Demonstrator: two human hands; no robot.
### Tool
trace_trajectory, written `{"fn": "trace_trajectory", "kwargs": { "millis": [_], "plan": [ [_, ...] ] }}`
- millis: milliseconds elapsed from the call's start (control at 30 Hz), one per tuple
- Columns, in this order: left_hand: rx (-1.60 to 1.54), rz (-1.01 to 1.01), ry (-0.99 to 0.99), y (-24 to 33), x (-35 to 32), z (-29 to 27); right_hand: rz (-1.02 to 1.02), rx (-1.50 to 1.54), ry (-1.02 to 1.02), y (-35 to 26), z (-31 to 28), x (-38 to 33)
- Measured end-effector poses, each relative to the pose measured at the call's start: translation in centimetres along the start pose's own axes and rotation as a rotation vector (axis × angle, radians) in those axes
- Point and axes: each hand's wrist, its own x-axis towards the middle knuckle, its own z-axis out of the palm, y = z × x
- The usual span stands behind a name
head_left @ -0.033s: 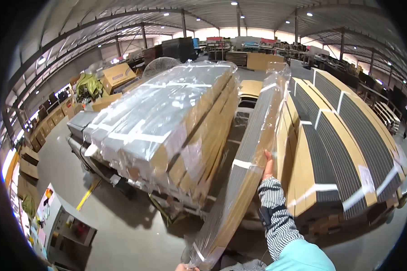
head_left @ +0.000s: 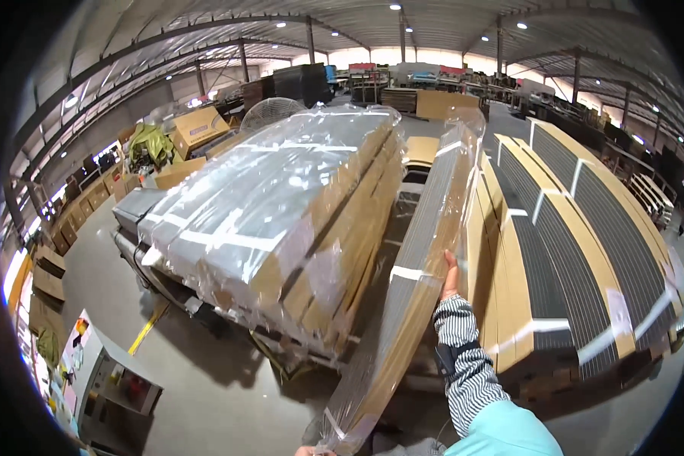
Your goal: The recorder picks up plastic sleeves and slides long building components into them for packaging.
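Observation:
A long, narrow bundle of thin grey boards (head_left: pixel 414 300) with a brown cardboard side slants from the lower edge up toward the middle of the view. Clear plastic film wraps it, and white straps cross it. My right hand (head_left: pixel 450 278) grips its right side about halfway along, thumb up against the cardboard; the other fingers are hidden. At the near end, my left hand (head_left: pixel 305 451) holds a corner of the film-covered bundle, mostly cut off by the lower edge. Left of it lies a broad film-wrapped stack (head_left: pixel 281 175); right of it stand similar strapped bundles (head_left: pixel 555 251).
The wide stack rests on a low dark support (head_left: pixel 167 277) above the grey floor (head_left: pixel 205 410). At the lower left stands a white cabinet (head_left: pixel 114 372). Farther off are a round fan guard (head_left: pixel 272 112), an open carton (head_left: pixel 197 128) and crowded shelving.
The right-hand bundles sit slightly farther right in view, with a little wider gap beside the held bundle. Both my hands keep nearly the same places on it.

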Motion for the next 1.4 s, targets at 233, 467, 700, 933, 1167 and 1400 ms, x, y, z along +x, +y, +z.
{"fn": "trace_trajectory", "kwargs": {
  "millis": [233, 467, 700, 933, 1167, 1400],
  "plan": [
    [-0.157, -0.105, 0.162, 12.7, 4.2, -1.1, 0.335, -0.196, 0.261, 11.2, -2.6, 17.2],
    [0.101, 0.170, 0.245, 9.1, 19.2, 1.3, -0.165, -0.672, 0.178, 19.6, -16.1, 13.0],
    [0.027, 0.305, 0.226, 11.5, 11.8, 1.4, -1.131, -1.386, -0.076, -4.0, 5.0, -14.3],
    [-0.034, 0.682, 0.142, 8.1, 7.5, 6.1, -0.997, -1.892, 0.606, -26.4, 4.4, -34.6],
    [-0.382, 0.690, -0.063, 15.4, -1.1, 10.4, -0.461, -2.366, 0.428, -32.0, -1.6, -35.5],
    [-0.549, 0.934, -0.243, 23.1, -8.8, 12.8, -0.033, -1.425, 0.127, -35.1, 2.8, -38.3]
  ]
}}
